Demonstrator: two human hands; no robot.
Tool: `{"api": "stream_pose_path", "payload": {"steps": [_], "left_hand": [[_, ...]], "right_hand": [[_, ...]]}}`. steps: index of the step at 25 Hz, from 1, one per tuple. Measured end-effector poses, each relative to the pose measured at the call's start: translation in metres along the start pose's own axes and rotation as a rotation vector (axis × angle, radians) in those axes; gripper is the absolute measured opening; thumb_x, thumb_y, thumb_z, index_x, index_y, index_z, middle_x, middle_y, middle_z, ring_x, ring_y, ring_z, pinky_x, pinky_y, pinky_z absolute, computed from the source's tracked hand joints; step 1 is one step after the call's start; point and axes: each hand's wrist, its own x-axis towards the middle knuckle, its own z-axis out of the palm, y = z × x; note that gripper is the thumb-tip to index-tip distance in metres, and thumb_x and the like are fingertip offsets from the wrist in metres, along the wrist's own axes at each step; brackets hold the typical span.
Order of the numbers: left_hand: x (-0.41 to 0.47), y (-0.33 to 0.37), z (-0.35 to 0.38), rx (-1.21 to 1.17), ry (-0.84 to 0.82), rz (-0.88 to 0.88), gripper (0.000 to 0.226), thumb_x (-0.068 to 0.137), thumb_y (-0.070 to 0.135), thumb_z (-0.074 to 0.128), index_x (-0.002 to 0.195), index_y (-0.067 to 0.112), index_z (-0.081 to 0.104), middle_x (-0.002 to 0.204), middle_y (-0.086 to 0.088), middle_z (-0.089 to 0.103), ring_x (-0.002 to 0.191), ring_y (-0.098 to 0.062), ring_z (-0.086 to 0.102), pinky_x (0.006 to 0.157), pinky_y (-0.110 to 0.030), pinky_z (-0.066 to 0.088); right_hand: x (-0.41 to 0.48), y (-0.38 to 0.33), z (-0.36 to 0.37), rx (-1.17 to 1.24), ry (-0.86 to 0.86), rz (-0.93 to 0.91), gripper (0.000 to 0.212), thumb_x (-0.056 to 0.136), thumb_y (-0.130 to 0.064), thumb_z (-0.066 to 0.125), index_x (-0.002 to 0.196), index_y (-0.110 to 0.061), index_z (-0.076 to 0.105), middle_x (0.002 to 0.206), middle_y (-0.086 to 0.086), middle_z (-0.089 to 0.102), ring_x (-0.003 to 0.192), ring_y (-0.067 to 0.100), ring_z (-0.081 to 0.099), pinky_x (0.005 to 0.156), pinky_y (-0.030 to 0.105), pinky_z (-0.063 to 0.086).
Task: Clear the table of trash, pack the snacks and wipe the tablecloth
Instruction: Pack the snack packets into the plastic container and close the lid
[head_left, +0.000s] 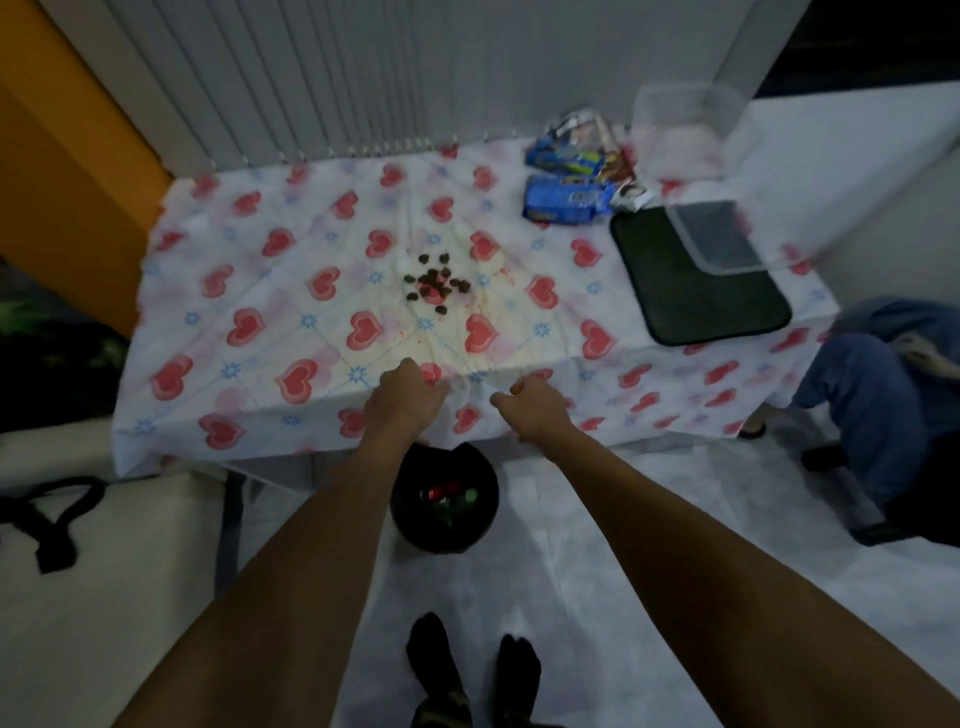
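Observation:
A white tablecloth (291, 291) with red hearts covers the table. My left hand (405, 395) and my right hand (535, 405) both pinch the cloth at the near table edge, a bunched fold between them. A cluster of small dark brown crumbs (434, 283) lies at the table's middle, with yellowish stains and red specks around it. Blue snack packets (563, 200) and other wrappers (576, 135) lie at the back right. A black bin (444, 506) holding colourful trash stands on the floor under the table edge, below my hands.
A black mat (696, 291) lies at the table's right, with a clear lid (714, 236) on it and a clear plastic container (680, 124) behind. A person in blue trousers (883, 395) sits at the right. A black bag strap (47, 519) lies at the left. My feet (467, 670) stand below.

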Motion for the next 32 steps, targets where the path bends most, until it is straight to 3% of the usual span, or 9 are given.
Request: {"api": "stream_pose_path", "payload": {"steps": [3,6,12,15,18,22,25,29,32], "left_hand": [[-0.017,0.05,-0.029,0.041,0.059,0.071,0.057,0.093,0.055,0.058,0.133,0.014,0.055,0.131,-0.012,0.064,0.114,-0.035,0.064,0.086,-0.039,0.046],[-0.034,0.103,-0.048,0.026,0.092,0.153,0.06,0.093,0.055,0.058,0.137,0.013,0.055,0.135,-0.012,0.062,0.119,-0.034,0.062,0.094,-0.041,0.05],[-0.064,0.196,-0.055,0.08,0.145,0.273,0.058,0.095,0.054,0.058,0.136,0.013,0.054,0.136,-0.013,0.06,0.121,-0.035,0.06,0.093,-0.041,0.048],[-0.061,0.228,-0.054,0.099,0.143,0.332,0.057,0.095,0.053,0.059,0.136,0.014,0.054,0.131,-0.012,0.063,0.115,-0.033,0.063,0.085,-0.04,0.05],[-0.043,0.251,-0.053,0.124,0.145,0.343,0.053,0.094,0.053,0.058,0.132,0.018,0.056,0.127,-0.01,0.065,0.109,-0.032,0.066,0.083,-0.038,0.052],[0.007,0.28,-0.044,0.153,0.13,0.34,0.05,0.093,0.055,0.058,0.126,0.018,0.058,0.123,-0.009,0.066,0.105,-0.031,0.066,0.078,-0.036,0.05],[0.066,0.303,-0.034,0.163,0.114,0.323,0.057,0.094,0.055,0.058,0.136,0.018,0.053,0.133,-0.009,0.062,0.115,-0.031,0.063,0.081,-0.036,0.047],[0.153,0.331,-0.024,0.18,0.095,0.282,0.057,0.093,0.055,0.06,0.135,0.017,0.054,0.131,-0.01,0.065,0.114,-0.031,0.064,0.084,-0.037,0.051],[0.213,0.348,-0.021,0.26,0.053,0.259,0.056,0.094,0.056,0.059,0.133,0.016,0.055,0.125,-0.011,0.066,0.11,-0.031,0.066,0.081,-0.037,0.052]], "right_hand": [[-0.008,-0.02,-0.053,-0.016,0.051,-0.046,0.037,0.089,-0.038,0.063,0.108,-0.007,0.056,0.091,0.006,0.057,0.087,0.026,0.06,0.084,0.046,0.06],[-0.018,-0.031,-0.106,-0.012,0.095,-0.085,0.033,0.09,-0.039,0.062,0.103,-0.01,0.053,0.083,0.004,0.055,0.075,0.023,0.059,0.081,0.048,0.061],[-0.023,-0.029,-0.191,-0.035,0.204,-0.113,0.044,0.089,-0.041,0.065,0.115,-0.005,0.058,0.106,0.014,0.066,0.099,0.032,0.066,0.087,0.051,0.059],[-0.008,-0.028,-0.223,-0.034,0.231,-0.105,0.035,0.09,-0.039,0.065,0.103,-0.008,0.057,0.09,0.01,0.063,0.079,0.023,0.064,0.064,0.038,0.06],[0.014,-0.032,-0.241,-0.078,0.272,-0.13,0.035,0.087,-0.044,0.066,0.087,-0.012,0.052,0.072,0.003,0.049,0.059,0.017,0.049,0.046,0.025,0.036],[0.066,-0.035,-0.255,-0.077,0.282,-0.113,0.033,0.086,-0.042,0.067,0.086,-0.013,0.052,0.078,0.006,0.05,0.071,0.023,0.052,0.049,0.028,0.032],[0.123,-0.043,-0.264,-0.114,0.242,-0.106,0.032,0.086,-0.039,0.066,0.084,-0.007,0.06,0.081,0.007,0.059,0.077,0.024,0.057,0.06,0.03,0.039],[0.214,-0.057,-0.274,-0.141,0.203,-0.097,0.037,0.09,-0.037,0.065,0.115,-0.009,0.065,0.106,0.008,0.069,0.092,0.024,0.063,0.078,0.031,0.051],[0.277,-0.074,-0.285,-0.154,0.168,-0.092,0.039,0.091,-0.035,0.067,0.117,-0.007,0.06,0.111,0.008,0.067,0.098,0.025,0.065,0.084,0.037,0.055]]}}
